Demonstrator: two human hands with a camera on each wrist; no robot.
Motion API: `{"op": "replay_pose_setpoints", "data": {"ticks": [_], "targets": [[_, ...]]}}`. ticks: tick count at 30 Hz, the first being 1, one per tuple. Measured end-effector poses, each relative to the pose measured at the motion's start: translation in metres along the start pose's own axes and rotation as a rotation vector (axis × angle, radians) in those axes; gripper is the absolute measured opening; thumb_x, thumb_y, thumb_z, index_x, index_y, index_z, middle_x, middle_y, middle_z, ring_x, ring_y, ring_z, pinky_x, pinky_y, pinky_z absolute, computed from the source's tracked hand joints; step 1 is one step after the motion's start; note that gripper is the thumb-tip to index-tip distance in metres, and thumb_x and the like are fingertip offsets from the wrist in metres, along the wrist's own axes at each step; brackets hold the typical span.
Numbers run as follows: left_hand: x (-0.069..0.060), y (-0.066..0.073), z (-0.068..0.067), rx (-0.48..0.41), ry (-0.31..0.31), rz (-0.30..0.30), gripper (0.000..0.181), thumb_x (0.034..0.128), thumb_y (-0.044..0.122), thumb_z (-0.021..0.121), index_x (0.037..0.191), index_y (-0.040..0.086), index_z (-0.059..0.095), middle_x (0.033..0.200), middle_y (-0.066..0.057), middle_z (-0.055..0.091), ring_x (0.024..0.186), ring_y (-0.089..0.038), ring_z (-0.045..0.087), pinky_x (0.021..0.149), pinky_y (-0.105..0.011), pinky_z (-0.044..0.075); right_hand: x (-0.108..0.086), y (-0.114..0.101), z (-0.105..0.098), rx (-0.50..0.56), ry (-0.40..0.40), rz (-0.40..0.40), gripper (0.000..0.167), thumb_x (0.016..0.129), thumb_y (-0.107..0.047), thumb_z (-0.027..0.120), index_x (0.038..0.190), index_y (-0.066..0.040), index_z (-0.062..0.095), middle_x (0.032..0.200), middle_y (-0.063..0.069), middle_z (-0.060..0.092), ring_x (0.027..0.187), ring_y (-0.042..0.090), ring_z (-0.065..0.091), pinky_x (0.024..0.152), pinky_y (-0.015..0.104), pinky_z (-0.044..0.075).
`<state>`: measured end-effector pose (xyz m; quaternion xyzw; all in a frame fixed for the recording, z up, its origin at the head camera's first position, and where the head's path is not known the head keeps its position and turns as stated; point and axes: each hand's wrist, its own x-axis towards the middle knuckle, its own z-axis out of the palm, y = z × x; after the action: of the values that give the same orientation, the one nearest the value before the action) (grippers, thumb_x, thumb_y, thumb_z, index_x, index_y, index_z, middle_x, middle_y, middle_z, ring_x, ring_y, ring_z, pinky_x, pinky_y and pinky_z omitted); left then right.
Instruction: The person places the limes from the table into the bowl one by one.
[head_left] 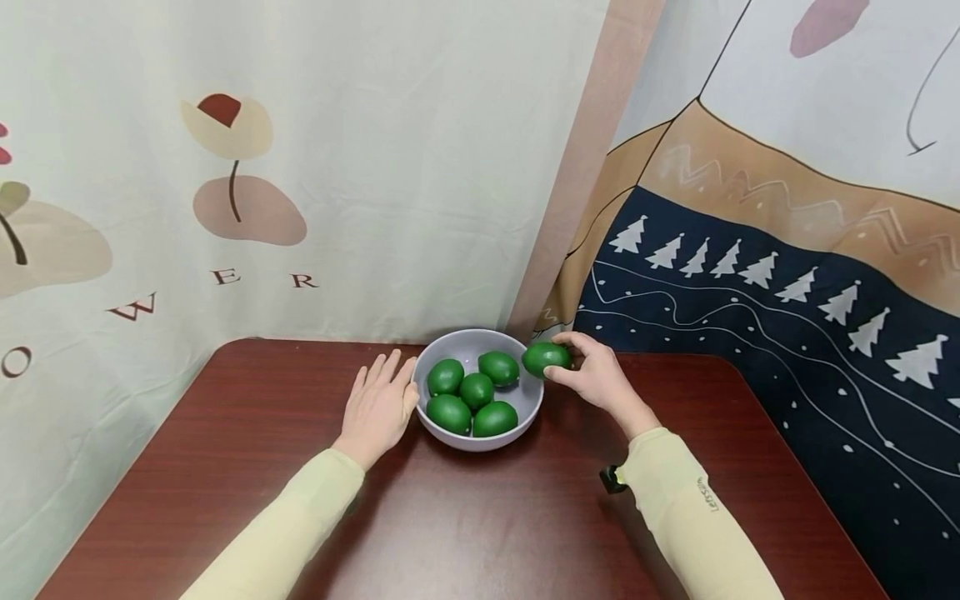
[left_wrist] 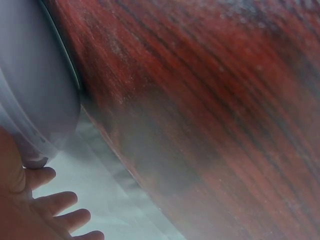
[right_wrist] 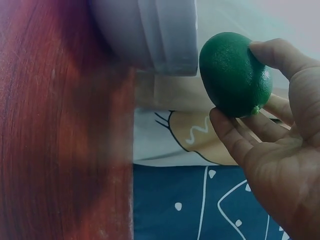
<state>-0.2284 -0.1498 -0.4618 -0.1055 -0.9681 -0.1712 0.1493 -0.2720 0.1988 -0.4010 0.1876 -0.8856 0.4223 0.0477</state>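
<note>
A pale grey-lilac bowl (head_left: pixel 480 444) stands near the table's back edge with several green limes (head_left: pixel 495 419) inside. Against its left side rests my left hand (head_left: pixel 378 408), fingers straight and spread. The left wrist view shows that hand (left_wrist: pixel 30 205) beside the bowl wall (left_wrist: pixel 37 75). My right hand (head_left: pixel 596 375) pinches one more lime (head_left: pixel 545 359) between thumb and fingers, at the bowl's right rim. Seen in the right wrist view, this lime (right_wrist: pixel 232 75) is above the table level, just outside the bowl (right_wrist: pixel 150 40).
The dark red wooden table (head_left: pixel 480 533) extends in front of the bowl and to both sides. A white curtain (head_left: pixel 420 183) with flower prints hangs behind it. A navy cloth (head_left: pixel 712 325) with white trees hangs at the right edge.
</note>
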Motion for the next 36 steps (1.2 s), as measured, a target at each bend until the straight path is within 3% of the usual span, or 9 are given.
{"op": "replay_pose_setpoints", "data": {"ticks": [16, 22, 36], "targets": [[-0.001, -0.001, 0.002, 0.0, -0.015, -0.005, 0.049, 0.1062, 0.027, 0.044, 0.151, 0.007, 0.053, 0.159, -0.023, 0.043, 0.149, -0.046, 0.034, 0.121, -0.063, 0.025, 0.0, -0.011, 0.004, -0.048, -0.042, -0.061, 0.042, 0.086, -0.012, 0.081, 0.124, -0.002, 0.068, 0.119, 0.017, 0.068, 0.094, 0.029, 0.069, 0.085, 0.048, 0.06], [-0.001, 0.0, 0.001, 0.002, -0.012, -0.005, 0.049, 0.1059, 0.027, 0.044, 0.15, 0.007, 0.053, 0.158, -0.023, 0.043, 0.148, -0.046, 0.036, 0.121, -0.063, 0.025, 0.002, -0.015, 0.007, -0.082, -0.058, -0.101, 0.041, 0.086, -0.014, 0.082, 0.124, -0.004, 0.07, 0.116, 0.012, 0.067, 0.095, 0.024, 0.065, 0.084, 0.04, 0.059], [0.0, -0.001, 0.001, 0.004, -0.001, -0.004, 0.05, 0.1054, 0.027, 0.044, 0.149, 0.006, 0.054, 0.158, -0.023, 0.044, 0.147, -0.046, 0.037, 0.12, -0.063, 0.027, 0.005, -0.021, 0.016, -0.107, -0.117, -0.138, 0.043, 0.085, -0.014, 0.081, 0.125, -0.003, 0.071, 0.12, 0.011, 0.066, 0.095, 0.022, 0.061, 0.08, 0.036, 0.057]]}}
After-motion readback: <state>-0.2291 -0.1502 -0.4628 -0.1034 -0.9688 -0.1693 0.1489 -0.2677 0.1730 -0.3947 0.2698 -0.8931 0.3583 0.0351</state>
